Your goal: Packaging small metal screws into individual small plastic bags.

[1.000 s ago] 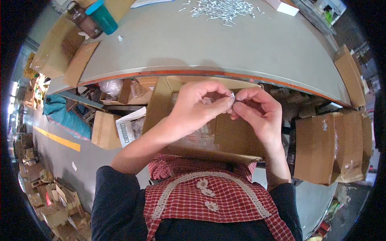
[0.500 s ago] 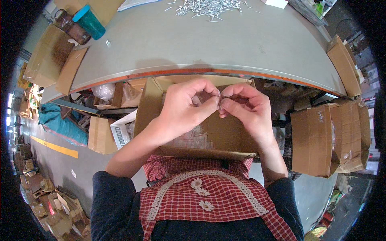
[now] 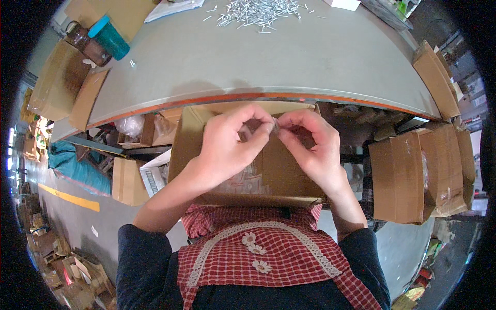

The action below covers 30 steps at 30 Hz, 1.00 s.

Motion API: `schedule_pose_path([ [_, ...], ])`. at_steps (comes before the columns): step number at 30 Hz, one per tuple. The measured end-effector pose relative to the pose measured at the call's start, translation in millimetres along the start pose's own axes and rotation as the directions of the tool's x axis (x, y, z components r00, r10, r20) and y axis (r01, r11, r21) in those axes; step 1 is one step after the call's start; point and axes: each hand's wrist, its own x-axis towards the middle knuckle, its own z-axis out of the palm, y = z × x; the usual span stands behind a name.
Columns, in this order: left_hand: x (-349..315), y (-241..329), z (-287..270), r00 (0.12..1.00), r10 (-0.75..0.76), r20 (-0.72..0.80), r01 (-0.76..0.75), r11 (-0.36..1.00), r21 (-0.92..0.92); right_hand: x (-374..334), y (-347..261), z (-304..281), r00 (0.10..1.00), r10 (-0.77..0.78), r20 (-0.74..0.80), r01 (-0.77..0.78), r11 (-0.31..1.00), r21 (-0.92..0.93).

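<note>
- Left hand (image 3: 227, 144): grip narrow, pinching a small item (image 3: 276, 125) too tiny to make out.
- Right hand (image 3: 316, 150): grip narrow too, pinching the same item from the other side.
- The small item is between both hands, above an open cardboard box (image 3: 294, 178).
- Clear plastic bags (image 3: 243, 184) lie inside the box.
- Loose screws (image 3: 261, 13) are heaped on the bench (image 3: 320, 64).

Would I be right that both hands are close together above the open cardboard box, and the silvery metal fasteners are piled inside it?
No: the head view shows the silvery metal fasteners piled on the grey tabletop, not in the open cardboard box; the left hand and right hand are close together above it.
</note>
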Motion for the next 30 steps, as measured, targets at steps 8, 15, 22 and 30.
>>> schedule_pose_path([
  [8, 5, -2, -3, 0.942, 0.333, 0.053, -0.320, 0.835, 0.448, 7, -8, -1, 0.957, -0.291, -0.022, 0.267, 0.904, -0.335],
  [15, 8, 12, 2, 0.929, 0.353, 0.108, -0.354, 0.768, 0.534, 4, 2, 0, 0.975, -0.222, 0.032, 0.216, 0.893, -0.395],
  [22, -4, 0, 7, 0.970, 0.154, 0.190, -0.233, 0.819, 0.525, -3, 10, -2, 0.976, -0.209, 0.059, 0.216, 0.905, -0.368],
  [30, -8, 20, 17, 0.989, 0.116, 0.088, -0.137, 0.941, 0.308, -8, 17, -6, 0.981, -0.164, 0.106, 0.160, 0.986, 0.050],
])
